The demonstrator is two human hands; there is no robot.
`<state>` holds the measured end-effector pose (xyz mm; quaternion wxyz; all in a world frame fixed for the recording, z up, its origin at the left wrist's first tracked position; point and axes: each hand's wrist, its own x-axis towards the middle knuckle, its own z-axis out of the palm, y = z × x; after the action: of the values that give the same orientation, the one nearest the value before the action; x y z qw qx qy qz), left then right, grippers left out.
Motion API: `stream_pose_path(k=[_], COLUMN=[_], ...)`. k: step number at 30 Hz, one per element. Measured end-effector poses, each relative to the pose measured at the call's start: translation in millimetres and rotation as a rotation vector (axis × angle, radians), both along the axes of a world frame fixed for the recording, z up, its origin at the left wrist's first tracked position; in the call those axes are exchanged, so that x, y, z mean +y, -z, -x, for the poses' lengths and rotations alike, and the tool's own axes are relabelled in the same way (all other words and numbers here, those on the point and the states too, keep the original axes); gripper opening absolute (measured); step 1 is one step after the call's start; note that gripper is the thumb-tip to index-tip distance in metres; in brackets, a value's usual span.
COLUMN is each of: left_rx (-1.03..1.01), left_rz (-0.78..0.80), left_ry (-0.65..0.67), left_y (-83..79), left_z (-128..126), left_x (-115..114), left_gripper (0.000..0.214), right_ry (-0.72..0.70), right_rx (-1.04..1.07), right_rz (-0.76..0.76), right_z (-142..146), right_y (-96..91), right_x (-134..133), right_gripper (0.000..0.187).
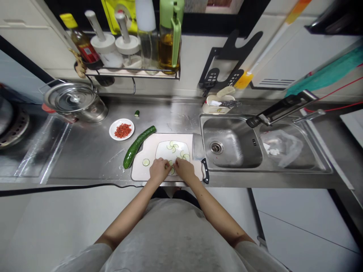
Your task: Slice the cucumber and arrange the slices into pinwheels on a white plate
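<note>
A white square plate (162,148) rests on the pale cutting board (141,172), with thin cucumber slices (172,146) fanned in petal-like groups on it. Over the plate's near side, my left hand (159,169) is closed in a pinch on a small cucumber slice. My right hand (184,170) pinches close beside it, fingertips almost meeting the left ones; what they hold is too small to make out. One round cucumber slice (145,162) lies on the board's left. A whole-looking cucumber (138,148) leans along the board's left edge. The cleaver (198,147) lies flat at the right edge.
Left of the cucumber stand a white dish of chopped red pieces (123,130) and a cucumber end (137,113). A lidded steel pot (76,104) is farther left. The sink (231,141) adjoins the board on the right. Bottles line a wall rack (133,72).
</note>
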<state>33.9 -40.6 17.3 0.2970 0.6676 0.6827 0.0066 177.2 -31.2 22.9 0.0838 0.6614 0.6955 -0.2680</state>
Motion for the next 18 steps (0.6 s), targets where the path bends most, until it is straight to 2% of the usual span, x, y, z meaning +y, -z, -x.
stream_pose_path(k=[4,8,18], left_rx=[0.003,0.003,0.011], left_rz=[0.019,0.027,0.012], left_ry=[-0.010,-0.014,-0.014], left_y=[-1.0,-3.0,-5.5], left_z=[-1,0,-2], left_x=[2,4,5], left_gripper=[0.017,0.018,0.015], right_ry=[0.089,0.102,0.102], right_rx=[0.004,-0.006,0.042], right_rz=[-0.034,-0.036,-0.056], right_z=[-16,-25,-24], right_y=[-8.3,-14.0,-8.3], right_x=[2,2,-12], right_gripper=[0.021,0.018,0.022])
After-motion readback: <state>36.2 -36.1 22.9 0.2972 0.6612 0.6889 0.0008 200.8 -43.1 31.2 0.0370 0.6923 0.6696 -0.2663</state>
